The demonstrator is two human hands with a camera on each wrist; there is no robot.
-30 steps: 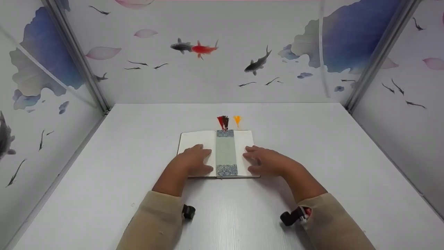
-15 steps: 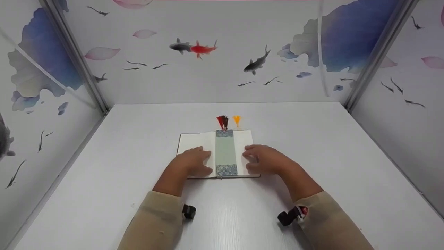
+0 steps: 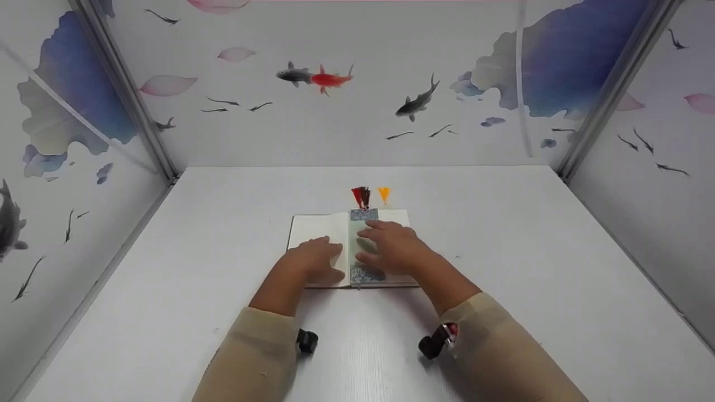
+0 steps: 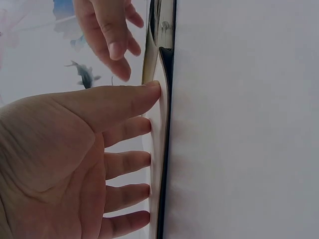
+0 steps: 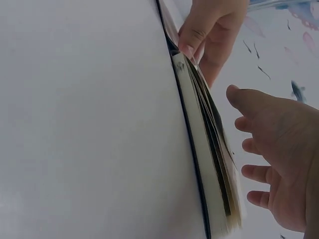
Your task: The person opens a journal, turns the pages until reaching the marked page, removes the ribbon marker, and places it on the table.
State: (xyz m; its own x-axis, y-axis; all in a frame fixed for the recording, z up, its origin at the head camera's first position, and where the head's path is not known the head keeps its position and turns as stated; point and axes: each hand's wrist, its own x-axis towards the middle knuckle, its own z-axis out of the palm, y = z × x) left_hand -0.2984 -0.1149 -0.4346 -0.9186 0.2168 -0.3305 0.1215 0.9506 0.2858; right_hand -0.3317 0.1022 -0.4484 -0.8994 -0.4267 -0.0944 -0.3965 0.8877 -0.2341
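An open notebook [image 3: 315,224] with blank cream pages lies on the table. Along its right page sits a pale green bookmark [image 3: 364,215] with blue patterned ends. My left hand [image 3: 313,259] rests on the left page; the left wrist view has its straight fingertips [image 4: 142,159] and thumb pressed on the paper. Above the bookmark hovers my right hand [image 3: 395,245], hiding its middle. In the right wrist view, that hand's spread fingers [image 5: 256,173] are a little apart from the pages [image 5: 219,164], holding nothing. Red [image 3: 357,195] and dark brown tassels [image 3: 365,196] stick out past the top edge.
A yellow tassel [image 3: 384,194] also shows beyond the notebook's far edge. The white table [image 3: 234,195] is bounded by printed panels [image 3: 335,128] at the back and both sides, joined by metal posts [image 3: 614,89].
My right hand has moved left from the right page's outer edge to over the bookmark. The left hand stays on the left page.
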